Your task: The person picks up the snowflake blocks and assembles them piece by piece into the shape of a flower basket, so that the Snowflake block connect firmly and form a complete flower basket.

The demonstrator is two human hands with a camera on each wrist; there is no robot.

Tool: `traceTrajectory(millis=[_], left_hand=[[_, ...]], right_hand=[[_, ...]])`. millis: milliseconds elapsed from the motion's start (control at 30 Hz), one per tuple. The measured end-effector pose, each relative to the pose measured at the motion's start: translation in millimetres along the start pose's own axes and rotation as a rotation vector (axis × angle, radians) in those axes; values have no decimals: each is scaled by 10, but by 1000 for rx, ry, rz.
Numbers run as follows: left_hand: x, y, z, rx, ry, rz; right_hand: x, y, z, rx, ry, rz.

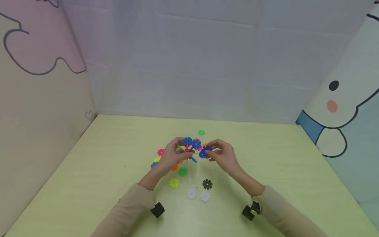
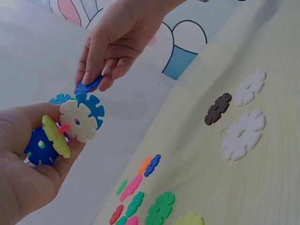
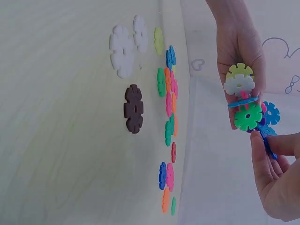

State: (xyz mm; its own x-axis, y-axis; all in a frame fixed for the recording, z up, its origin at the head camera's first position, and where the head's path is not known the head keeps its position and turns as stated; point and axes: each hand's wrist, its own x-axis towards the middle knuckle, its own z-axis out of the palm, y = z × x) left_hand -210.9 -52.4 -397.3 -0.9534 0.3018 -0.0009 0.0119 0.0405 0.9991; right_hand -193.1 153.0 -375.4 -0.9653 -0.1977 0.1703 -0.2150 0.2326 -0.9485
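My left hand [image 1: 169, 157] holds a cluster of interlocked plastic snowflake discs up above the table. In the left wrist view the cluster shows a whitish disc [image 2: 77, 123], a yellow disc [image 2: 56, 137] and blue ones; a green disc [image 3: 248, 117] in it faces the right wrist camera. With thumb and fingers my right hand [image 1: 224, 157] pinches a dark blue snowflake disc [image 2: 87, 87] at the cluster's right side. That disc meets or overlaps the cluster's blue discs; whether their slots are joined I cannot tell. Fingers hide part of the cluster.
On the table [image 1: 266, 177] lie loose discs: a dark brown one [image 1: 207, 184], two white ones [image 3: 122, 51], a yellow one [image 1: 174, 183] and a green one [image 1: 182, 171]. Several mixed colours lie behind and under the left hand. Another green disc [image 1: 201, 132] lies farther back.
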Motion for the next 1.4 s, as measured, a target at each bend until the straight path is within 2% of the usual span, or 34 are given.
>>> traceTrajectory(millis=[133, 267, 533, 733, 1100, 1167, 1233, 1333, 1400], left_hand=[[20, -10, 35, -18, 17, 3], [30, -24, 75, -41, 50, 10], [44, -61, 147, -1, 107, 2], [31, -24, 187, 24, 137, 24], [13, 74, 234, 28, 194, 41], [-27, 150, 234, 42, 177, 42], [-55, 211, 213, 76, 117, 71], [-56, 224, 137, 155, -23, 129], [-16, 155, 72, 211, -116, 178]], right_hand=[[6, -3, 50, 16, 22, 26], [5, 7, 91, 42, 40, 17], [23, 23, 160, 36, 125, 7], [29, 25, 215, 69, 196, -19], [33, -3, 270, 79, 235, -28], [45, -10, 256, 64, 224, -41], [73, -2, 219, 44, 203, -51], [103, 12, 144, -5, 144, -69], [103, -19, 103, -27, 100, -76]])
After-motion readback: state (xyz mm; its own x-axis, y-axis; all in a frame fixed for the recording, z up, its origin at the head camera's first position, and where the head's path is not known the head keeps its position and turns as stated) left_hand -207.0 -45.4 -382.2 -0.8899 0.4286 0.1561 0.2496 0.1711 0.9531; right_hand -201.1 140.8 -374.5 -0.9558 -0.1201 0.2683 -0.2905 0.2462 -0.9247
